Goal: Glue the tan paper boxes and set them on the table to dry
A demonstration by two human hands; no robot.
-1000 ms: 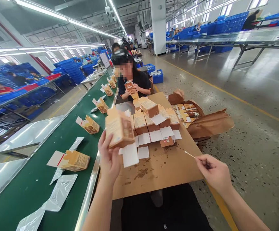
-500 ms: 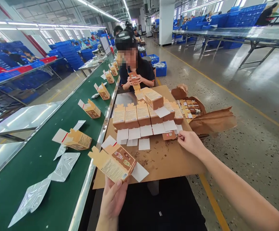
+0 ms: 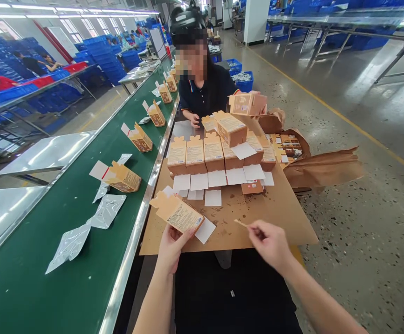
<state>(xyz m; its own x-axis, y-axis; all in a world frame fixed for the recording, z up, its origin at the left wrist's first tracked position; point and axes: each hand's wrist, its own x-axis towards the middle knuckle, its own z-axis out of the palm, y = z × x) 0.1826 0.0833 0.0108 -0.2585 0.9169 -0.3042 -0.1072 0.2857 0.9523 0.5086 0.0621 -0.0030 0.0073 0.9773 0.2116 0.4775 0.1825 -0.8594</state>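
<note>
My left hand [image 3: 174, 246] holds an open-topped tan carton [image 3: 178, 214] near the cardboard's front left, its printed side up and a white flap [image 3: 205, 230] sticking out at the lower right. Between the pinched fingers of my right hand [image 3: 266, 239] is a thin tan stick [image 3: 241, 223], pointing left above the cardboard sheet [image 3: 230, 239]. Beyond both hands stands a row of similar cartons [image 3: 195, 155] with white flaps towards me. Another carton [image 3: 231, 129] lies on top of that row. A brown printed piece [image 3: 252, 187] shows under the flaps at the right.
On the left runs a green conveyor [image 3: 94, 273] with a metal edge, carrying cartons [image 3: 123, 178] and silver pouches [image 3: 70, 243]. A person [image 3: 205, 93] across the table holds a carton [image 3: 247, 103]. Brown wrapping paper [image 3: 323, 169] juts out at the right.
My right hand has drawn back from the brown printed piece towards me, with the stick. The carton in my left hand has turned. The person opposite has moved a carton to the right.
</note>
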